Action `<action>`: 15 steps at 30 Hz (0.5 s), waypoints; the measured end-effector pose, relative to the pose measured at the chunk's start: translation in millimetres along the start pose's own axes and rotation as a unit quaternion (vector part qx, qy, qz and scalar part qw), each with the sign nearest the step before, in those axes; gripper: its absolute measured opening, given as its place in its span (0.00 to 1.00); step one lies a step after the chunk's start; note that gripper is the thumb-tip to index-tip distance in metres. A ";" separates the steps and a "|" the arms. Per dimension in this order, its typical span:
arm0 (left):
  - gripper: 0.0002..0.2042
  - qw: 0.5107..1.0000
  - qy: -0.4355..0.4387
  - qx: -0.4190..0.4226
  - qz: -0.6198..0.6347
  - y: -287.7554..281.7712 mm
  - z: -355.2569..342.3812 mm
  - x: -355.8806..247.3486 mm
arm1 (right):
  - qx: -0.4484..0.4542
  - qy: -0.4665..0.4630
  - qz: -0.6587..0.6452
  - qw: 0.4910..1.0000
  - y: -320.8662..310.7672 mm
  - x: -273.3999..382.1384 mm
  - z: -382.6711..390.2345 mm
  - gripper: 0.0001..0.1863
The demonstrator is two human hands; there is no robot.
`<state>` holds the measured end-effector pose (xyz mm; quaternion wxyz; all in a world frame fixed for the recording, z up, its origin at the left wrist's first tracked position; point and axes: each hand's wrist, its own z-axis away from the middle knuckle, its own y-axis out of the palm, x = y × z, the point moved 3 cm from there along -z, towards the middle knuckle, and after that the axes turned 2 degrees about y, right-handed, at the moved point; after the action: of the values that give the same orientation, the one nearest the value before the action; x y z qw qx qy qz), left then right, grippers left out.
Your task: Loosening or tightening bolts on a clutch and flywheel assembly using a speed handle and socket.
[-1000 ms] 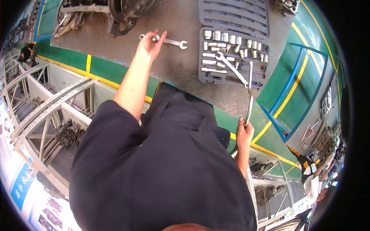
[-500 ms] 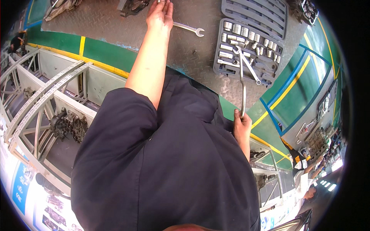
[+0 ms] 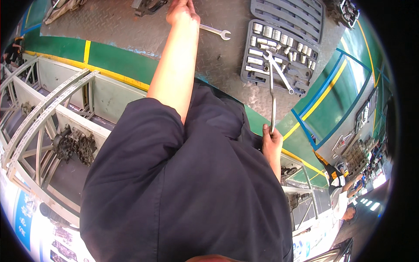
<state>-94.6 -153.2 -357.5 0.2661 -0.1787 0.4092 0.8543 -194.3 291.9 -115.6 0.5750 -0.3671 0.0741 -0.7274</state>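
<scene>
My left hand (image 3: 183,12) reaches to the top edge over the metal worktop. Its fingers look closed together, but their tips are cut off, so what they hold is hidden. Right beside that wrist lies an open-ended wrench (image 3: 215,31), partly behind the forearm. In my right hand (image 3: 273,142), low at the right, is the end of a long, slightly bent metal bar (image 3: 273,107). The bar points away from me, its far end over an open grey socket set case (image 3: 248,78). A combination wrench (image 3: 281,75) lies across the sockets in the case.
The case's ribbed lid (image 3: 288,15) lies folded back. Dark metal parts sit at the worktop's far edge (image 3: 148,6) and far right corner (image 3: 345,11). White-framed stands (image 3: 72,94) with an engine part (image 3: 74,144) are at left. A person (image 3: 342,198) is at far right.
My left hand has moved slightly farther away, taking its fingertips out of view. The whole view has shifted a little. My right hand keeps its grip on the bar.
</scene>
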 end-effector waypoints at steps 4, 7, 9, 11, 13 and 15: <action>0.08 0.992 -0.055 0.110 0.038 5.4 10.8 -21.1 | -0.012 -0.022 -0.018 1.000 -1.5 -7.5 1.3 0.21; 0.07 0.983 -0.105 0.141 -0.057 14.5 44.9 -32.9 | -0.024 -0.023 -0.027 0.999 -4.4 -15.4 3.4 0.20; 0.08 0.950 -0.285 0.125 -0.011 28.4 81.1 -39.4 | -0.020 -0.028 -0.011 0.999 -9.2 -19.4 5.6 0.20; 0.16 0.919 -0.315 0.210 -0.106 45.0 124.1 -52.3 | -0.024 -0.024 -0.008 0.999 -13.9 -23.8 6.7 0.20; 0.18 0.881 -0.350 0.291 -0.131 62.1 162.7 -66.8 | -0.021 -0.013 -0.036 0.999 -16.8 -30.6 6.7 0.20; 0.19 0.869 -0.354 0.312 -0.148 74.3 188.4 -76.1 | -0.049 -0.024 -0.027 0.998 -22.0 -39.3 5.4 0.21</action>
<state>-95.3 -65.9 -159.5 0.5586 0.1692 0.5011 0.6389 -205.4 335.8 -117.6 0.5380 -0.4142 0.0859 -0.7291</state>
